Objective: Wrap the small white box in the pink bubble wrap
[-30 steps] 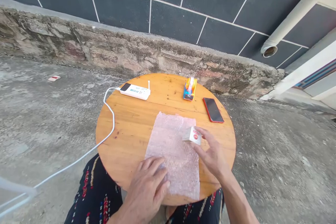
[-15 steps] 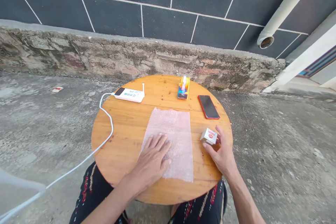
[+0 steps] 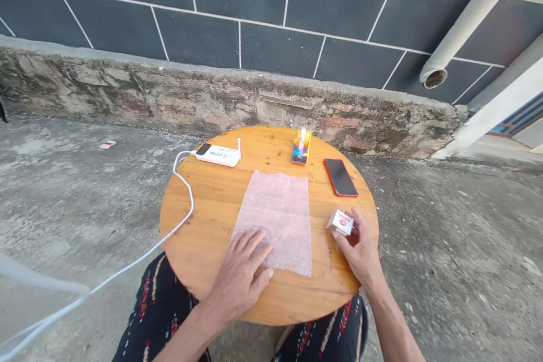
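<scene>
bumpy sheet (image 3: pixel 285 203), squarish carton (image 3: pixel 340 223), wooden table (image 3: pixel 195 249)

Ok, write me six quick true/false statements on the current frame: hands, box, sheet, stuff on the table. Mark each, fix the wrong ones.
1. The left hand touches the pink sheet. True.
2. The right hand is at the small box. True.
3. The small box sits in the middle of the pink sheet. False: it is to the right of the sheet.
4. A phone and a tape dispenser are on the wooden table. True.
5. The phone is left of the tape dispenser. False: it is to the right.
6. The white cable runs to the phone. False: the cable runs to the white device.
</scene>
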Demonstrator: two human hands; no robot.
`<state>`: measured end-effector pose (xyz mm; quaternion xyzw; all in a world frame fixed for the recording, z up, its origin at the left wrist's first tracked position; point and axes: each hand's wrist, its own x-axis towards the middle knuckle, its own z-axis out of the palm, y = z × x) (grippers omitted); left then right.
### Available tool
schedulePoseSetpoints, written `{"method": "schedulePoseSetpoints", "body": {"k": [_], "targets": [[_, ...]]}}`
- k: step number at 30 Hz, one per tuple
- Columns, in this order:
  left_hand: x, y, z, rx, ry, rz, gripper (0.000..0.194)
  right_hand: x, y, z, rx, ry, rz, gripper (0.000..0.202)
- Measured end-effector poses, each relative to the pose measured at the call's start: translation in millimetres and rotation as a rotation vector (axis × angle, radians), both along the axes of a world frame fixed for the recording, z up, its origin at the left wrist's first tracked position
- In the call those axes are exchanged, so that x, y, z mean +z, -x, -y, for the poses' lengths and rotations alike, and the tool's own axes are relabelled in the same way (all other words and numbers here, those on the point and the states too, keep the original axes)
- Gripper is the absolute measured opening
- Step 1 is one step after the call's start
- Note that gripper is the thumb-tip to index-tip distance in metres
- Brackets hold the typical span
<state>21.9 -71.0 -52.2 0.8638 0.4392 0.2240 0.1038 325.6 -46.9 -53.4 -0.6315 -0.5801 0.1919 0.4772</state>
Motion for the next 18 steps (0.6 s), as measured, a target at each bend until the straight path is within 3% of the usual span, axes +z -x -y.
{"method": "schedulePoseSetpoints", "body": {"k": [8, 18], "targets": [[10.7, -2.0, 0.1, 0.019, 0.019, 0.1, 0.031, 2.2, 2.1, -1.3, 0.009, -0.006, -0.02, 0.072], [10.5, -2.0, 1.1, 0.024, 0.043, 0.106, 0.031, 0.6, 0.9, -0.3, -0.003, 0.028, -0.056, 0.071]]}}
